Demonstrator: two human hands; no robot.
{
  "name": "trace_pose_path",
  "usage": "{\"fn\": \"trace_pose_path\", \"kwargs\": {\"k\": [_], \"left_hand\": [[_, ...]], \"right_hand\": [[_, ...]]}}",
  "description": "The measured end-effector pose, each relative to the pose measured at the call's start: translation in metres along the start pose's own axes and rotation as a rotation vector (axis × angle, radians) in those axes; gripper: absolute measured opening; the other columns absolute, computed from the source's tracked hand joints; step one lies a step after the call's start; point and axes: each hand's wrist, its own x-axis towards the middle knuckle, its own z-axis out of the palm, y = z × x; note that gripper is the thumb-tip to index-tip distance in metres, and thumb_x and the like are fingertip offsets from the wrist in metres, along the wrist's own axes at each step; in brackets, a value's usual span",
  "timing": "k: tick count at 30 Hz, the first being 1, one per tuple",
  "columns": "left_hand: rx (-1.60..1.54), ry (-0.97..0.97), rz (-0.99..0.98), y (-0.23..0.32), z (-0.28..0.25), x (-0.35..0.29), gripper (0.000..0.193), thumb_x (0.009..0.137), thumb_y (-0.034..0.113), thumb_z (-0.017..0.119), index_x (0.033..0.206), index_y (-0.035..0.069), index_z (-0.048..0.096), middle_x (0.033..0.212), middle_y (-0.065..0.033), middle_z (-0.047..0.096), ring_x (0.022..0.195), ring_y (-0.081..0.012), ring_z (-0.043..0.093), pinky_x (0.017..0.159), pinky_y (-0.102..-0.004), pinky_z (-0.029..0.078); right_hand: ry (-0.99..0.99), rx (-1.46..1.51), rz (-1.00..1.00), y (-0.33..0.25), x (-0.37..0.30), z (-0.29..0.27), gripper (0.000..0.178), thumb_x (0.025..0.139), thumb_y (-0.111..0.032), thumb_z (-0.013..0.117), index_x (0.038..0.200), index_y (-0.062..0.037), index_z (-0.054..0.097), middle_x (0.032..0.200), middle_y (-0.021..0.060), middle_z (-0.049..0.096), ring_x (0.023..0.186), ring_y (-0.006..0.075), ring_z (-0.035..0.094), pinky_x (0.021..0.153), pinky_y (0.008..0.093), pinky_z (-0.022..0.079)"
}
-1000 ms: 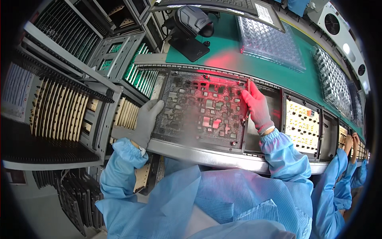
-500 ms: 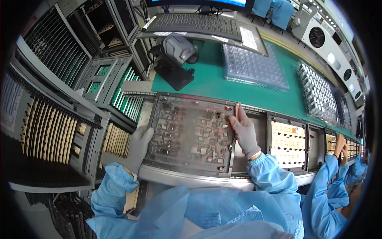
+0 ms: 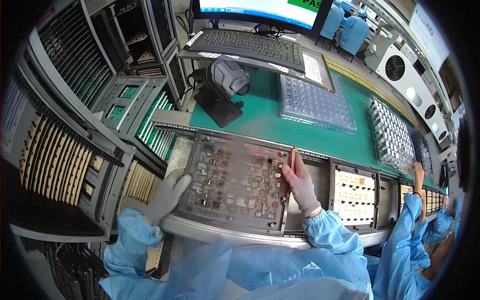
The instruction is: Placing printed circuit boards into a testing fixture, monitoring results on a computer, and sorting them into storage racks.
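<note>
1. The left hand (image 3: 167,195), gloved, grips the left edge of the board carrier (image 3: 235,182).
2. The right hand (image 3: 300,182) clasps its right edge.
3. The board carrier lies on the conveyor rail (image 3: 225,232), near the green worktop (image 3: 260,117).

one dark circuit-board carrier (image 3: 235,186) lies on the conveyor, with two gloved hands on it: the left hand (image 3: 167,194) and the right hand (image 3: 300,182). right of the carrier sits one tray of pale boards (image 3: 354,194). beyond the carrier: one scanner (image 3: 225,82), one keyboard (image 3: 247,45), one monitor (image 3: 260,10), two clear blister trays (image 3: 315,102) (image 3: 392,135).
</note>
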Motion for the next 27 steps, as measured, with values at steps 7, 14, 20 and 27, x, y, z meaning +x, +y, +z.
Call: {"fn": "trace_pose_path", "kwargs": {"k": [7,14,20,27], "left_hand": [[1.107,0.956,0.396,0.068,-0.201,-0.027,0.021,0.092,0.017,0.061,0.107,0.003,0.062,0.093,-0.0134,0.063,0.086,-0.0271,0.062,0.076,-0.0355,0.05],[1.784,1.177,0.005,-0.014,-0.492,-0.102,0.054,0.095,0.026,0.049,0.143,0.016,0.026,0.147,-0.0101,0.028,0.133,-0.025,0.03,0.105,-0.0351,0.036],[1.71,1.007,-0.54,0.007,-0.446,-0.126,0.028,0.091,0.02,0.046,0.099,0.005,0.068,0.1,-0.0213,0.068,0.088,-0.04,0.067,0.073,-0.0516,0.054],[1.859,1.261,-0.188,0.11,-0.31,-0.056,0.015,0.082,0.013,0.058,0.08,0.007,0.073,0.076,-0.0162,0.068,0.069,-0.0314,0.067,0.063,-0.0428,0.053]], "right_hand": [[0.206,-0.165,0.015,-0.01,-0.028,-0.003,0.079,0.094,-0.028,0.06,0.151,-0.0005,0.013,0.153,0.021,0.028,0.138,0.0264,0.033,0.106,0.0335,0.035],[0.163,-0.387,-0.149,-0.006,-0.035,-0.012,0.076,0.09,-0.028,0.063,0.148,0.0011,0.022,0.149,0.0231,0.032,0.138,0.0354,0.034,0.109,0.0389,0.033],[0.028,-0.507,-0.34,-0.044,-0.05,0.006,0.073,0.092,-0.022,0.061,0.149,-0.0008,0.021,0.149,0.0205,0.033,0.135,0.0292,0.038,0.106,0.0366,0.037],[0.129,-0.303,-0.233,-0.021,-0.075,-0.061,0.064,0.094,-0.013,0.054,0.149,-0.001,0.025,0.149,0.0169,0.035,0.136,0.026,0.035,0.109,0.0359,0.031]]}}
